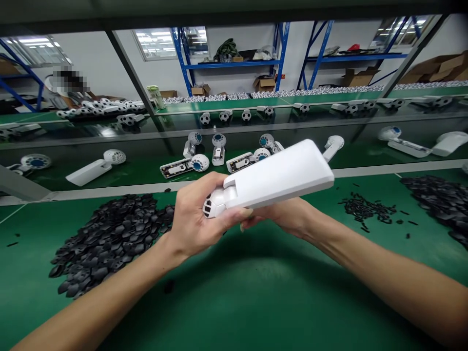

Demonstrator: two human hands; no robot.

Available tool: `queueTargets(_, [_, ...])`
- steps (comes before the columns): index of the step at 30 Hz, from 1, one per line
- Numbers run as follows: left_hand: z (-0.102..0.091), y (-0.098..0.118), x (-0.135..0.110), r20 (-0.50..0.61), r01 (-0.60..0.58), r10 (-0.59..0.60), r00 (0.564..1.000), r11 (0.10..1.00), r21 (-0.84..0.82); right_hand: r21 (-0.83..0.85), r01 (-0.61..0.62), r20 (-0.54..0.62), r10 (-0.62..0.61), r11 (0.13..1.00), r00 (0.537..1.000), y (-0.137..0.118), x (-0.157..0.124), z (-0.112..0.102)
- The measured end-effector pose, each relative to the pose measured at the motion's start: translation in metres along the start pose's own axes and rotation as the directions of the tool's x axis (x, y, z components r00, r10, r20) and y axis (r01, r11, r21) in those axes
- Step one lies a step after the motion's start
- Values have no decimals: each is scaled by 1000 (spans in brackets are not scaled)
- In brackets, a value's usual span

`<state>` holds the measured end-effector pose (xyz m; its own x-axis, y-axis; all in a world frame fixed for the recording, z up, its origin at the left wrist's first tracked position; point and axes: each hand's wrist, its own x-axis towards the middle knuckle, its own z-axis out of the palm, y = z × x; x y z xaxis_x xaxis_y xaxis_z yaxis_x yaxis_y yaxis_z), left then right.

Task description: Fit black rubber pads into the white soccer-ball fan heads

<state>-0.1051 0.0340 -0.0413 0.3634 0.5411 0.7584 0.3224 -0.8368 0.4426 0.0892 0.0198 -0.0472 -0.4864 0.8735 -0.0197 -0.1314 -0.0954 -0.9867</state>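
Left hand [195, 212] wraps the round end of the white fan [280, 173], thumb along its near edge, the fan held up above the green table [256, 302] and slanting up to the right. Right hand [281, 213] is under and behind the fan, partly hidden, can't tell whether its fingers pinch or just support. Black pieces [113, 239] piled at left, small black strips [367, 207] at right, more fans [218, 148] on the belt [146, 170] beyond, some with insides showing
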Motion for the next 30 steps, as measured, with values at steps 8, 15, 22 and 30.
queueTargets(8, [2, 4, -7, -49, 174, -180, 983, 980, -101, -405, 396, -112, -474, 824, 873, 23, -2, 12])
queueTargets(15, [27, -63, 53, 25, 590, -589, 807, 805, -59, -542, 155, -184, -297, 826, 937, -7, 1, 1])
queueTargets(22, [90, -149, 124, 172, 550, -595, 785, 798, 247, -692, 139, -43, -233, 709, 972, -14, -3, 4])
queueTargets(30, [169, -146, 138, 505, 112, -396, 767, 857, 502, -745, 120, -52, -236, 657, 970, -19, -5, -10])
